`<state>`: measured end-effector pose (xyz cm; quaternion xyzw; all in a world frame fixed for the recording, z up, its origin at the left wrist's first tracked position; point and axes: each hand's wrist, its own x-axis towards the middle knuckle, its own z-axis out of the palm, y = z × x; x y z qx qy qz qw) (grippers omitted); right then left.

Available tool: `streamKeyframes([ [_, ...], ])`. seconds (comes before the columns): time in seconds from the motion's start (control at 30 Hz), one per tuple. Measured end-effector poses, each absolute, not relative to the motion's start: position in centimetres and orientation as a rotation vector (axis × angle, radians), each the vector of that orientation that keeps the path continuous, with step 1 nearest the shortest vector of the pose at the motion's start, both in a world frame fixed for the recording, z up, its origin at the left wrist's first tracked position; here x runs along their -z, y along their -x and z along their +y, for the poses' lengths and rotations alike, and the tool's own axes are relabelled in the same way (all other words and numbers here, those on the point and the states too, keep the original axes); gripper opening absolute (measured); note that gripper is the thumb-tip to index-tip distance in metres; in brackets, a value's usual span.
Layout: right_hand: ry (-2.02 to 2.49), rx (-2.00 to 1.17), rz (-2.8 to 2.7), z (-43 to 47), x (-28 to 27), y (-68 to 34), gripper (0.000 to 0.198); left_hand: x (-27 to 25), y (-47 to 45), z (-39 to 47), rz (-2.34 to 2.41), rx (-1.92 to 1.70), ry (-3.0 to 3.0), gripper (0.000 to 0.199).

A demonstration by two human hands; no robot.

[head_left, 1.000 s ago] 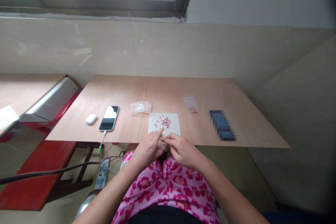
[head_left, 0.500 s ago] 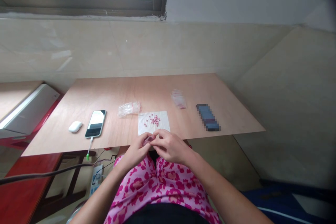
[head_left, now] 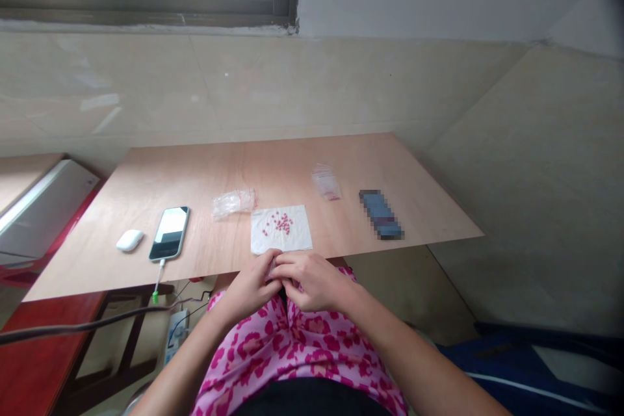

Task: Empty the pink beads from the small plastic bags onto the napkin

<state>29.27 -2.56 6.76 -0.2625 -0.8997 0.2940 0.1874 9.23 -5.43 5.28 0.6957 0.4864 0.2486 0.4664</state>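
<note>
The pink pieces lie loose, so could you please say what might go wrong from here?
The left hand and right hand are by the near edge of the white sheet; a bump could scatter the pink pieces. The white cable hangs off the table; a snag might drag the phone.

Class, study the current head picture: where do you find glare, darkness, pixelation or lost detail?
Head view: pale glare streaks the tiled wall; head view: the upper-right corner falls dark; head view: the dark device at right is pixelated; head view: the pink pieces are too small for fine detail; head view: clear plastic between left hand and right hand is mostly hidden.
</note>
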Motion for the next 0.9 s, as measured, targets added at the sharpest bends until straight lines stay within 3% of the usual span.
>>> streamKeyframes([
  [0.33, 0.765, -0.784, -2.543, -2.9, -6.5, -29.0, 0.016, -5.2, -8.4, -4.7, 1.201, -0.512, -1.737, 0.017],
  [0.57, 0.702, -0.949, -2.394, -2.6, -7.0, -29.3, 0.026, -6.5, -7.8, -4.3, 1.094, -0.501, -1.697, 0.020],
  [0.9, 0.755, -1.105, -2.242, -2.3, -7.1, -29.8, 0.018, -6.8, -7.9, -4.6, 1.078, -0.546, -1.601, 0.030],
])
